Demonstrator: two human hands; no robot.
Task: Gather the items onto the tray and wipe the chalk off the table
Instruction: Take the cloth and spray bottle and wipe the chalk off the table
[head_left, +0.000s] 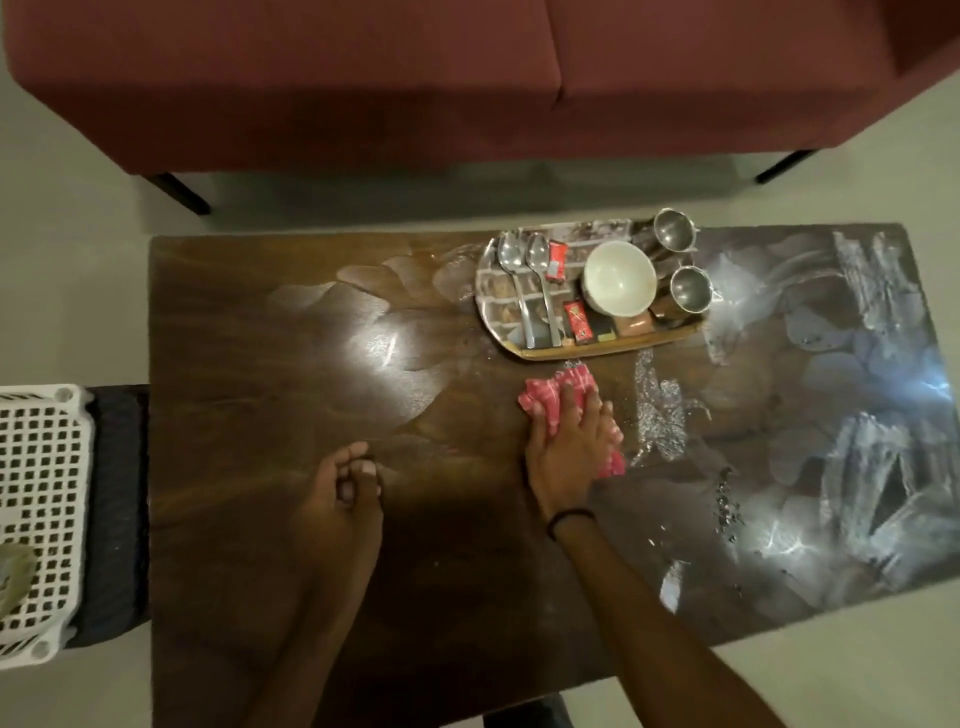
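Observation:
A red checked cloth (545, 397) lies on the dark wooden table (270, 519), and my right hand (566, 447) presses flat on it with straight fingers. My left hand (345, 499) rests on the table with curled fingers and holds nothing. An oval tray (491, 306) at the far side carries two spoons (519, 291), a white bowl (618, 278), two steel cups (688, 288), and small red packets (577, 321). White chalk smears (660, 415) sit just right of the cloth, and heavier chalk marks (872, 467) cover the table's right part.
A maroon sofa (415, 78) stands beyond the table. A white perforated crate (41, 519) sits on a dark stool at the left. Dark crumbs (724, 506) lie on the table near the right chalk patch. The table's left half shows faint wiped streaks.

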